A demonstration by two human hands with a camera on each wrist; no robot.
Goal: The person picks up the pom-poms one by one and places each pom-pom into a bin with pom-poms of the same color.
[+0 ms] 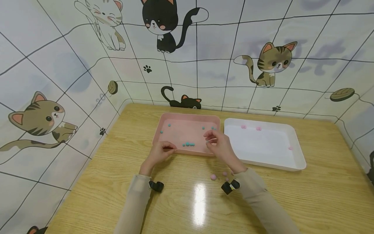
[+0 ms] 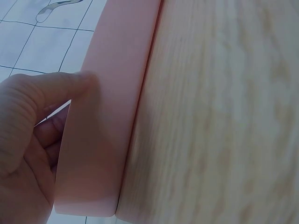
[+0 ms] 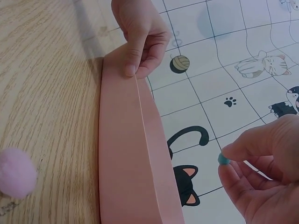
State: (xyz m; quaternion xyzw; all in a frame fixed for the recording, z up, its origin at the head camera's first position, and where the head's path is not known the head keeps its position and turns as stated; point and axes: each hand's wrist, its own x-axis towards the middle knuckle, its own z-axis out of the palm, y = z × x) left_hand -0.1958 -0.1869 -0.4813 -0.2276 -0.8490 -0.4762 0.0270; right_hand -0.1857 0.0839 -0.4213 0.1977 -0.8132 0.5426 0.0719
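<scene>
With its thumb on the outer wall and fingers behind the rim, my left hand (image 1: 159, 152) grips the pink tray (image 1: 182, 133) near its front left corner. My right hand (image 1: 220, 145) is over the tray's right front part, pinching a small teal ball (image 3: 224, 159) between thumb and index finger. Inside the pink tray, a short row of teal balls (image 1: 187, 144) lies near the front wall. More small teal balls (image 1: 169, 125) lie toward the left and back right. The left wrist view shows the thumb on the tray's outer wall (image 2: 110, 112).
A white tray (image 1: 257, 146) stands right of the pink one, with several pink pieces (image 1: 258, 128) inside. Several pale purple balls (image 1: 213, 177) lie on the wooden table (image 1: 175, 195) near my right wrist. A cat-patterned backdrop (image 1: 216, 71) rises behind.
</scene>
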